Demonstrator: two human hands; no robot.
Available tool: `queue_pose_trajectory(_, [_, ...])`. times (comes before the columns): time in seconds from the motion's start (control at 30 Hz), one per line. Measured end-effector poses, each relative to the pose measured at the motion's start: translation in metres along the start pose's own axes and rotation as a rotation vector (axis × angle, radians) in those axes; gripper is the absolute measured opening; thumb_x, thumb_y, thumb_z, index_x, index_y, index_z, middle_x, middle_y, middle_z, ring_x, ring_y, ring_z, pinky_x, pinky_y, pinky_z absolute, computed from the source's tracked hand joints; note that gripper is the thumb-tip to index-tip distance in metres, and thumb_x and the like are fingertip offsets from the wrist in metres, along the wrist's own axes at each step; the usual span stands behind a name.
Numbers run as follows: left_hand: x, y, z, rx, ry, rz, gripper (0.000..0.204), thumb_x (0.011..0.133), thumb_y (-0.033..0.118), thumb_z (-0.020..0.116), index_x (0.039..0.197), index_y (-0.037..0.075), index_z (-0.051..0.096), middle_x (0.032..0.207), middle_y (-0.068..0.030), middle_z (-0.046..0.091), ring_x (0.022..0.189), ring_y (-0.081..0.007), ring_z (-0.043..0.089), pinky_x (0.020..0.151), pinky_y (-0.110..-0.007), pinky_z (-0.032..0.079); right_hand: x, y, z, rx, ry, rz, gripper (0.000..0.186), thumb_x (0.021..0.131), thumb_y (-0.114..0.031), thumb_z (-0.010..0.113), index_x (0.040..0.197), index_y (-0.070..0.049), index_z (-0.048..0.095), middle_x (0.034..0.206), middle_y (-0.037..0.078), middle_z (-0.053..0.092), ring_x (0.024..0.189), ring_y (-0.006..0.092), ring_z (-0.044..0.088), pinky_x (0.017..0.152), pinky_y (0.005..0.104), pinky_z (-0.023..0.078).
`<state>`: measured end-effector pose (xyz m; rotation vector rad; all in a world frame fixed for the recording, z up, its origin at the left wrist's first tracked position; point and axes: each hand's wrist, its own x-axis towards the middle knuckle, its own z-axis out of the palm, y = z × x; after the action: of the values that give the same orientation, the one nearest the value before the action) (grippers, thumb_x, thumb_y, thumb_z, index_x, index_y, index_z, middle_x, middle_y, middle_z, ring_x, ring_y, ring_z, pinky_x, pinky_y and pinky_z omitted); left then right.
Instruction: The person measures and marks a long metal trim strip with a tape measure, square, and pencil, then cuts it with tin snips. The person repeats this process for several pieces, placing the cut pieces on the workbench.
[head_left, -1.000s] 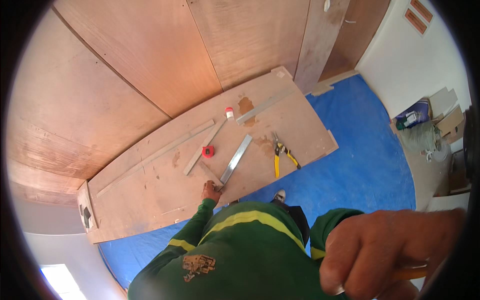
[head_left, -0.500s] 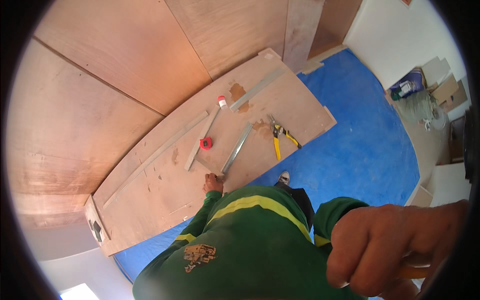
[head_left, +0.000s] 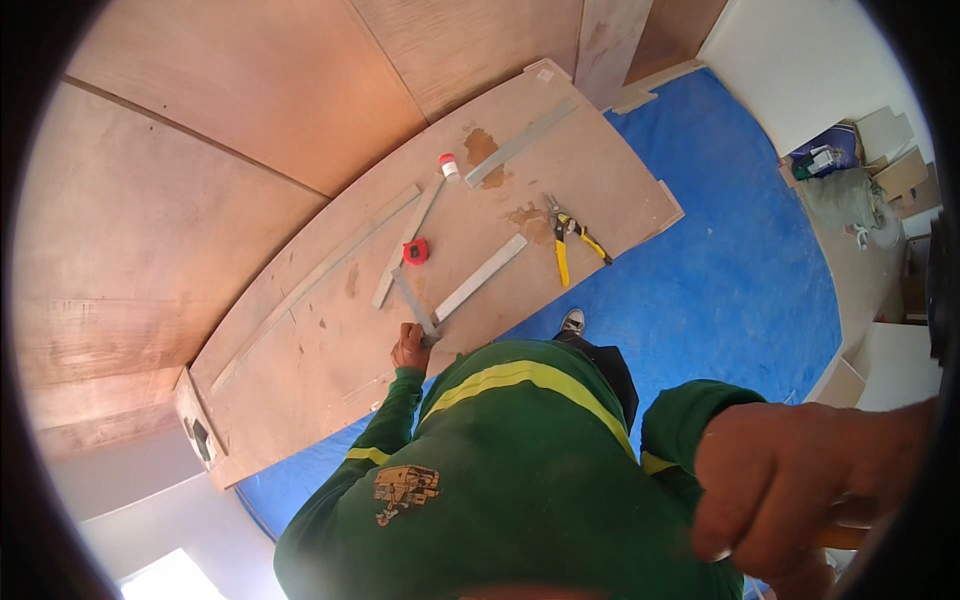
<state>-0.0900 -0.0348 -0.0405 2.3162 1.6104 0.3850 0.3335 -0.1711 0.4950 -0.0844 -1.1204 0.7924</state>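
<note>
On the tabletop's near edge, my left hand (head_left: 409,347) is closed around the dark end of a narrow grey metal piece (head_left: 412,300), shaped somewhat like a try square. Its tip points away, toward a red tape measure (head_left: 416,251). A pale metal channel (head_left: 480,278) lies at an angle to it, one end close to my fingers. Raised close to the camera at the right, my right hand (head_left: 790,480) is curled with the fingers bent. A bit of an orange-brown stick-like thing (head_left: 843,538) shows in it, mostly hidden by the fingers.
Yellow-and-black snips (head_left: 563,245) lie at the board's (head_left: 330,350) right. Beyond are a small red-and-white container (head_left: 449,167), more metal strips (head_left: 520,143) and brown stains. Wooden panels (head_left: 240,90) stand behind. A blue sheet (head_left: 720,250) covers the floor; clutter (head_left: 840,160) sits far right.
The grey metal piece in my left hand has swung to point further away from me. The channel has turned, showing a paler face. My right hand has shifted slightly right and down.
</note>
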Motion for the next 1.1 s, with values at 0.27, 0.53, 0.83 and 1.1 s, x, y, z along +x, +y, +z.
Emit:
queue_pose_trajectory(0.27, [0.011, 0.065, -0.020, -0.373, -0.137, 0.094, 0.035, 0.084, 0.019, 0.085, 0.112, 0.008, 0.069, 0.104, -0.0134, 0.064, 0.090, -0.0385, 0.070, 0.076, -0.050, 0.056, -0.032, 0.026, -0.042, -0.004, 0.198, 0.281, 0.018, 0.092, -0.009, 0.077, 0.087, -0.006, 0.059, 0.084, 0.007, 0.059, 0.055, 0.0193, 0.058, 0.047, 0.0347, 0.043])
queue_pose_trajectory(0.53, [0.086, 0.172, 0.046, -0.394, -0.250, 0.171, 0.048, 0.090, 0.017, 0.080, 0.131, 0.004, 0.061, 0.125, -0.0196, 0.058, 0.117, -0.0426, 0.061, 0.097, -0.050, 0.053, -0.142, 0.124, -0.152, -0.661, 0.823, 1.071, 0.011, 0.104, -0.016, 0.068, 0.107, -0.005, 0.067, 0.088, -0.002, 0.059, 0.055, 0.0024, 0.045, 0.049, 0.0225, 0.036])
queue_pose_trajectory(0.83, [0.129, 0.188, 0.092, -0.155, -0.112, 0.232, 0.043, 0.084, 0.022, 0.086, 0.121, 0.007, 0.070, 0.124, -0.0157, 0.061, 0.116, -0.0362, 0.063, 0.098, -0.048, 0.054, -0.213, 0.077, -0.210, -0.651, 0.741, 1.257, 0.015, 0.105, -0.021, 0.068, 0.107, -0.006, 0.068, 0.088, -0.003, 0.060, 0.056, 0.0022, 0.046, 0.049, 0.0225, 0.037])
queue_pose_trajectory(1.1, [0.132, 0.202, 0.088, -0.103, -0.006, 0.200, 0.049, 0.085, 0.023, 0.083, 0.131, 0.011, 0.070, 0.142, -0.0173, 0.059, 0.133, -0.0390, 0.056, 0.111, -0.055, 0.046, -0.204, 0.084, -0.256, -0.607, 0.615, 1.368, 0.026, 0.112, -0.032, 0.060, 0.109, -0.007, 0.068, 0.088, -0.003, 0.057, 0.065, 0.0026, 0.049, 0.055, 0.0237, 0.038])
